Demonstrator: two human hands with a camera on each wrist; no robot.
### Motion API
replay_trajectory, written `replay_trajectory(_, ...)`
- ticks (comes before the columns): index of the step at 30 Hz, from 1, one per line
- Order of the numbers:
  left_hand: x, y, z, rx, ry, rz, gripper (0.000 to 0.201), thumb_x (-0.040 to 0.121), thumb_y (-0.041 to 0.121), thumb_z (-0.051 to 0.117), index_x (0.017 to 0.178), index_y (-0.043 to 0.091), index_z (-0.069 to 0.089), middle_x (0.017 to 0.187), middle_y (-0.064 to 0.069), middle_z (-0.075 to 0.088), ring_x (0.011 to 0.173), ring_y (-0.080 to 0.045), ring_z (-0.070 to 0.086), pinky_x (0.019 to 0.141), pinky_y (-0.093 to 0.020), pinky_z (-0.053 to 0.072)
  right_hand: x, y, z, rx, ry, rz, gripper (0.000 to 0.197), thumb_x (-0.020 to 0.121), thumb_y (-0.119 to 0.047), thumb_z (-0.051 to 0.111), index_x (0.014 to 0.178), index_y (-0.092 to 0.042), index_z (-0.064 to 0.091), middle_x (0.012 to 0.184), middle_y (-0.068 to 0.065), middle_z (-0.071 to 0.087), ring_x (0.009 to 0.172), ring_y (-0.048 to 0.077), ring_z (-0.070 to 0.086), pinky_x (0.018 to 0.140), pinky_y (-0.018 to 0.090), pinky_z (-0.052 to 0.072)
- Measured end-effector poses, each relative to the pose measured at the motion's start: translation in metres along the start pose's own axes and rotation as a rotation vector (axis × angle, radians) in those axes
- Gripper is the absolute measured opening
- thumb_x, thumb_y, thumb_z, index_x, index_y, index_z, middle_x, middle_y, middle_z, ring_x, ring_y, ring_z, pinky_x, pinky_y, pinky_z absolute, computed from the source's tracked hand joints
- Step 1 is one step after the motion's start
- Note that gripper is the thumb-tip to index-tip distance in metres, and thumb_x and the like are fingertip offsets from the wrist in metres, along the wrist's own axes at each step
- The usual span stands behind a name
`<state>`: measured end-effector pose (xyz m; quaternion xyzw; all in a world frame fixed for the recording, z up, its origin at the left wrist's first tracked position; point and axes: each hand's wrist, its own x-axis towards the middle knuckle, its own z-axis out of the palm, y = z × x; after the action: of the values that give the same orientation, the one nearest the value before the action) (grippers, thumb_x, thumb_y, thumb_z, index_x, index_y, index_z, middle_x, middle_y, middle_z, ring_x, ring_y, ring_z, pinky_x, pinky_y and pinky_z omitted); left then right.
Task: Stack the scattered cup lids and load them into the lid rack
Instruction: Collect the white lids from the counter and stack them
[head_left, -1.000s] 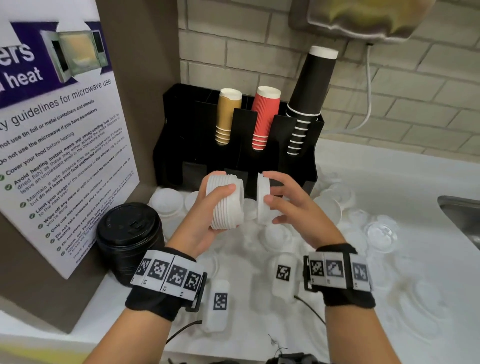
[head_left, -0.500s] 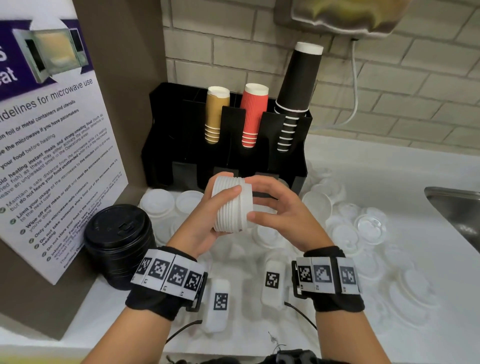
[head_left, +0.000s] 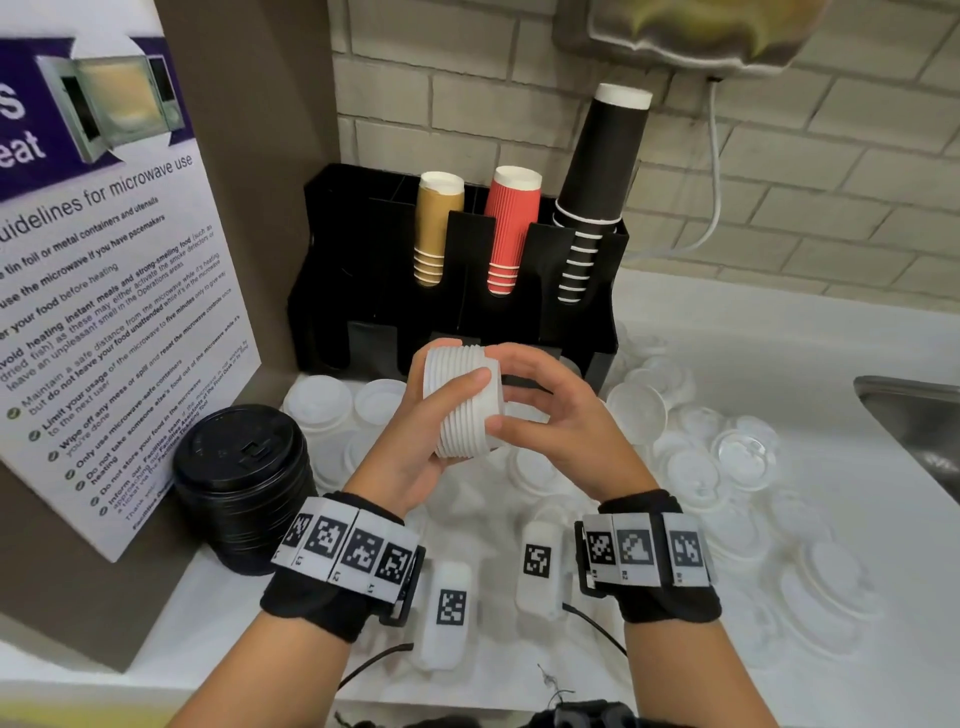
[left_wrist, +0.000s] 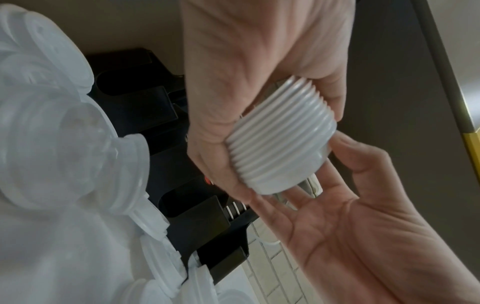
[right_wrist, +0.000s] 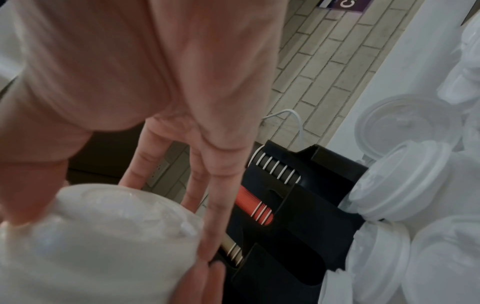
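Above the table (head_left: 810, 364), just in front of the black rack (head_left: 363, 291), my left hand (head_left: 415, 441) grips a stack of white lids (head_left: 462, 400) turned on its side, thumb across the near face and fingers curled round the far side. My right hand (head_left: 561, 421) meets the stack at its right end; thumb and fingers are bent round the outermost lid, pinching its rim. From the left wrist view the stack (left_wrist: 280, 148) shows as a ribbed column wedged into the left palm (left_wrist: 259, 72), with the right hand (left_wrist: 345, 216) cupped under its end. The right wrist view is blurred, so I can only say the fingers (right_wrist: 218, 185) reach over the white stack (right_wrist: 103, 236).

Loose white lids (head_left: 680, 467) lie scattered over the table under and to the right of both hands. A stack of black lids (head_left: 244, 483) stands to the left, beside a microwave notice (head_left: 104, 291). The rack's slots hold tan cups (head_left: 436, 228), red cups (head_left: 511, 228) and black cups (head_left: 597, 187). A sink edge (head_left: 914, 405) shows at far right.
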<state>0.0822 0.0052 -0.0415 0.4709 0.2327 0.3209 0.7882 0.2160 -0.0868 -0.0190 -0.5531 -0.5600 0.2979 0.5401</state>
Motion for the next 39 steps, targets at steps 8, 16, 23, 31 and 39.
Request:
replay_trajectory(8, 0.005, 0.022, -0.024, -0.081, 0.141, 0.101, 0.044, 0.070, 0.032, 0.071, 0.110, 0.041, 0.056, 0.115, 0.003, 0.059, 0.101, -0.019, 0.061, 0.066, -0.040, 0.057, 0.020, 0.004, -0.047, -0.212, 0.170, 0.178, 0.027, 0.098, -0.017, 0.053, 0.123, -0.026, 0.060, 0.116, -0.007, 0.062, 0.106, 0.009, 0.060, 0.086, 0.017, 0.050)
replay_trajectory(16, 0.002, 0.034, -0.046, -0.091, 0.178, 0.127, 0.049, 0.072, 0.032, 0.069, 0.118, 0.038, 0.052, 0.124, -0.002, 0.056, 0.108, -0.024, 0.058, 0.079, -0.047, 0.054, 0.036, 0.024, -0.095, -0.861, -0.024, 0.466, 0.033, 0.099, -0.005, 0.040, 0.116, -0.012, 0.067, 0.122, 0.006, 0.064, 0.116, 0.023, 0.056, 0.090, 0.017, 0.034)
replay_trajectory(23, 0.000, 0.030, -0.039, -0.066, 0.152, 0.111, 0.048, 0.072, 0.032, 0.069, 0.116, 0.039, 0.052, 0.124, -0.001, 0.053, 0.112, -0.025, 0.055, 0.075, -0.044, 0.055, 0.058, 0.027, -0.029, -1.357, -0.619, 0.515, 0.048, 0.097, -0.004, 0.037, 0.136, -0.028, 0.051, 0.139, 0.010, 0.040, 0.130, 0.030, 0.035, 0.109, 0.041, 0.033)
replay_trajectory(31, -0.003, 0.031, -0.044, -0.072, 0.174, 0.113, 0.047, 0.072, 0.032, 0.069, 0.116, 0.039, 0.053, 0.125, -0.002, 0.054, 0.113, -0.026, 0.056, 0.082, -0.049, 0.053, 0.060, 0.018, -0.035, -1.200, -0.610, 0.488, 0.063, 0.094, 0.002, 0.033, 0.140, -0.039, 0.042, 0.131, 0.009, 0.040, 0.126, 0.031, 0.037, 0.106, 0.042, 0.038)
replay_trajectory(39, -0.001, 0.032, -0.045, -0.068, 0.171, 0.100, 0.049, 0.073, 0.031, 0.068, 0.119, 0.038, 0.051, 0.130, -0.003, 0.052, 0.118, -0.028, 0.055, 0.091, -0.055, 0.049, 0.002, 0.010, -0.046, -1.065, -0.914, 0.525, 0.075, 0.060, -0.045, 0.086, 0.123, -0.043, 0.044, 0.112, -0.010, 0.045, 0.104, 0.014, 0.049, 0.092, 0.035, 0.049)
